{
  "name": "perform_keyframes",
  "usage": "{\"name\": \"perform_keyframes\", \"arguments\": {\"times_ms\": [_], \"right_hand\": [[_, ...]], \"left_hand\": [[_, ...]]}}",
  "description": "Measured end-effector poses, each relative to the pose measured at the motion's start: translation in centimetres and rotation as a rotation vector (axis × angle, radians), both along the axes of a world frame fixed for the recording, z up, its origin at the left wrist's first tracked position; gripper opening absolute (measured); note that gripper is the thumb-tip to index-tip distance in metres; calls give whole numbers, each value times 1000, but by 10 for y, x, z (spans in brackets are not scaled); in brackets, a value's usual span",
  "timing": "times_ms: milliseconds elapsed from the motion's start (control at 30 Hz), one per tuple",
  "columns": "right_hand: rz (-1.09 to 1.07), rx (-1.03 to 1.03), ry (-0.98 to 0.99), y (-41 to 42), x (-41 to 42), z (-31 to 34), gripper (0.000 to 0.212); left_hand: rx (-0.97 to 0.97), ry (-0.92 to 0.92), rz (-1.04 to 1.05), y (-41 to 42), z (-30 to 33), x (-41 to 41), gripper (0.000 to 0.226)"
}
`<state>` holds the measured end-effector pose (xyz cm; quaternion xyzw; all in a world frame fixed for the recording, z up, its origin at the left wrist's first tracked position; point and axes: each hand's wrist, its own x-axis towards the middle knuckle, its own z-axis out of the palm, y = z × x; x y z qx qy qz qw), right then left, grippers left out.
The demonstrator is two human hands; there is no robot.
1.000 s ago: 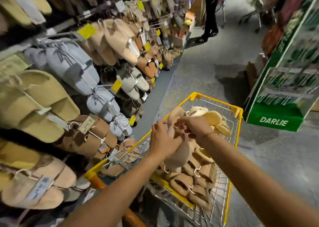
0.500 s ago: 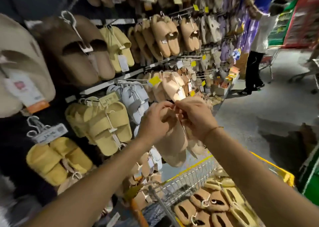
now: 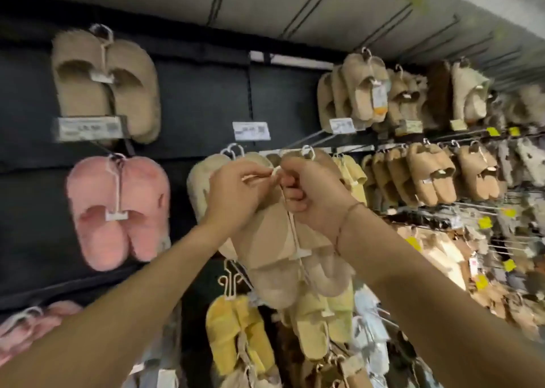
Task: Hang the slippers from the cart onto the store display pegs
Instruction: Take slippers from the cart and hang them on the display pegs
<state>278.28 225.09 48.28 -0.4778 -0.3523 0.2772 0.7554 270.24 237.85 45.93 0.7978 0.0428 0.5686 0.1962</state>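
Slippers [image 3: 283, 258], a tan pair, are hanging just under both hands by a white hanger [image 3: 275, 173]. Left hand [image 3: 236, 199] and right hand [image 3: 312, 199] are pinching it, arms reaching up toward a peg [image 3: 298, 151].

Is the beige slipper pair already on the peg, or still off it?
Cannot tell. Both hands, left and right, grip the beige slippers' hanger just below the peg; its hook is blurred.

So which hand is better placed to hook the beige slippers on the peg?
Probably the right hand: it grips the beige slippers at the top of their white hanger, just below the peg. The left hand pinches the hanger's side arm, farther from the peg.
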Motion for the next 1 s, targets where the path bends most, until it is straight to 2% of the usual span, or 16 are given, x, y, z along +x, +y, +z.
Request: {"name": "perform_keyframes", "arguments": {"times_ms": [133, 200, 267, 300, 367, 467, 533, 767, 1000], "right_hand": [[29, -40, -264, 41, -60, 47, 25], [-196, -31, -616, 55, -78, 67, 29], [-557, 62, -1017, 70, -90, 87, 30], [-693, 105, -1151, 78, -97, 97, 30], [-770, 154, -1315, 97, -110, 119, 36], [-632, 282, -1267, 124, -132, 162, 26], [-587, 328, -1235, 133, -149, 194, 24], [-406, 255, -942, 161, -179, 278, 17], [-393, 330, -776, 220, -155, 317, 11]], "left_hand": [[82, -76, 190, 39, 50, -66, 36], [84, -67, 255, 58, 77, -98, 28], [41, -62, 309, 74, 108, -132, 16], [22, -68, 325, 80, 123, -150, 14], [22, -88, 339, 89, 156, -182, 13], [41, -118, 362, 92, 207, -221, 14], [15, -108, 377, 93, 242, -237, 23], [-7, -56, 397, 121, 322, -246, 42], [52, -99, 491, 160, 359, -207, 17]]}}
